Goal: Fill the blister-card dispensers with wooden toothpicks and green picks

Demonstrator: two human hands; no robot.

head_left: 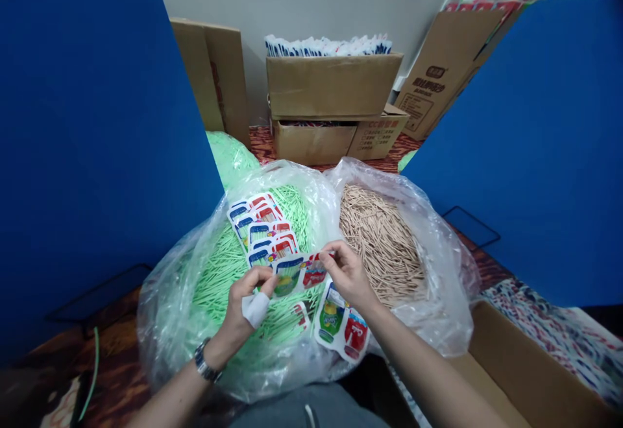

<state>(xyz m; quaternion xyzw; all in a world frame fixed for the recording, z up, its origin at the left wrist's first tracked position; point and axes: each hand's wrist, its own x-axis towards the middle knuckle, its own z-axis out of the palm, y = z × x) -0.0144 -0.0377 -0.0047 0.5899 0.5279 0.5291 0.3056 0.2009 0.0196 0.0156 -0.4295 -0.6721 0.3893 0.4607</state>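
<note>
Between my two hands is a printed twin-compartment pack [291,279], one half blue and green, the other red. My left hand [250,297], with a white patch near the thumb and a watch on the wrist, pinches its left end. At the right end, the thumb and fingers of my right hand [348,273] close on the red half. Below the pack lie thin green sticks [219,285] in a clear plastic bag [168,301]. Several similar packs [265,233] overlap on the sticks just beyond my hands. Another flat pack [343,324] rests beneath my right wrist.
To the right, a second clear bag [450,272] holds tan sticks [382,246]. Stacked cardboard boxes [333,87] stand behind, the upper one full of packs. Blue panels [97,123] rise on both sides. An open carton [535,363] sits at the lower right beside many packs [555,324].
</note>
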